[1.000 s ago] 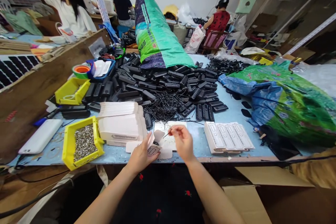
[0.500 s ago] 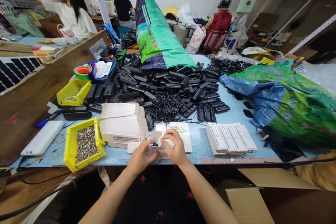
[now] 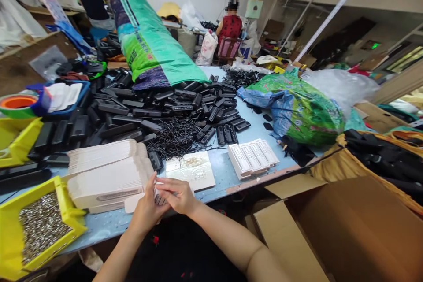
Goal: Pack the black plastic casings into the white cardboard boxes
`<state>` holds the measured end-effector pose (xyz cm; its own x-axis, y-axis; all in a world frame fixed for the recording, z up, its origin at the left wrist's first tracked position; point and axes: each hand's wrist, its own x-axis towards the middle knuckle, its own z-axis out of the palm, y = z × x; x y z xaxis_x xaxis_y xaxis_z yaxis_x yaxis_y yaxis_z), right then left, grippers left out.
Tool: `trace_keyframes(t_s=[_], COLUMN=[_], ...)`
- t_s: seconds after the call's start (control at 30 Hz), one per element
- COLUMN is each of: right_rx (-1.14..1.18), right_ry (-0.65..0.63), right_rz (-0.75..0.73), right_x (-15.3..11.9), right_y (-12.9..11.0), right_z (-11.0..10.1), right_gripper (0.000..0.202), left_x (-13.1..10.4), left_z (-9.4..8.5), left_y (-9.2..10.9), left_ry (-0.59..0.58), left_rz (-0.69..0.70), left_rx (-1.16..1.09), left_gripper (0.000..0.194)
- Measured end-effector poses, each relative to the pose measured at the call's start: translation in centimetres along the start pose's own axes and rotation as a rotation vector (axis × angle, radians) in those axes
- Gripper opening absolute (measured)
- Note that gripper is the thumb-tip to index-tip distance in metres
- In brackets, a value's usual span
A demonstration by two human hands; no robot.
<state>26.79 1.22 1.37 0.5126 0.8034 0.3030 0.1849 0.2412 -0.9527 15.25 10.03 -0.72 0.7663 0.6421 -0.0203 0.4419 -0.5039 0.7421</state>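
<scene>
Near the table's front edge, my left hand is closed around a small white printed carton. My right hand lies over the carton's upper end with its fingers bent against it, so most of the carton is hidden. A white flap sticks out to the left of my left hand. Just left stands a thick stack of flat white cartons. Behind my right hand lies a white board with small shiny bits on it. To the right, several folded cartons sit in a row.
Black plastic cases and a heap of black ties cover the table's middle. A yellow bin of small metal parts stands at left. Large bags lie behind; an open cardboard box is at lower right. Other people sit beyond.
My view has swung to the right, so the table things appear further left. My right hand has come down from pinching at the carton's open end to lie over it, against my left.
</scene>
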Motion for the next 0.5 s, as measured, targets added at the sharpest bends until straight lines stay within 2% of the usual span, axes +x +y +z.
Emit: trace_keyframes(t_s=[0.1, 0.23, 0.3, 0.4, 0.43, 0.47, 0.5], right_rx=[-0.015, -0.192, -0.252, -0.264, -0.265, -0.269, -0.276], right_ry=[0.000, -0.023, -0.045, -0.082, -0.095, -0.113, -0.136], right_rz=[-0.037, -0.240, -0.281, -0.269, -0.236, -0.176, -0.093], right_x=[-0.4, -0.5, -0.4, -0.9, -1.3, -1.9, -2.6], right_y=[0.4, 1.1, 1.3, 1.1, 1.0, 1.0, 0.9], right_z=[0.0, -0.4, -0.8, -1.0, -0.8, -0.5, 0.0], right_gripper=[0.030, 0.031, 0.030, 0.031, 0.035, 0.046, 0.066], left_x=[-0.2, -0.1, 0.1, 0.5, 0.6, 0.6, 0.5], left_z=[0.1, -0.1, -0.3, -0.4, -0.3, -0.1, 0.2], left_y=[-0.3, -0.3, -0.2, -0.2, -0.1, 0.1, 0.4], left_ry=[0.011, -0.026, -0.033, -0.036, -0.002, 0.061, 0.132], left_rz=[0.020, 0.015, -0.010, -0.023, -0.019, -0.021, -0.030], left_rx=[0.009, 0.025, 0.044, 0.023, -0.002, -0.037, -0.081], left_gripper=[0.096, 0.094, 0.093, 0.090, 0.091, 0.092, 0.092])
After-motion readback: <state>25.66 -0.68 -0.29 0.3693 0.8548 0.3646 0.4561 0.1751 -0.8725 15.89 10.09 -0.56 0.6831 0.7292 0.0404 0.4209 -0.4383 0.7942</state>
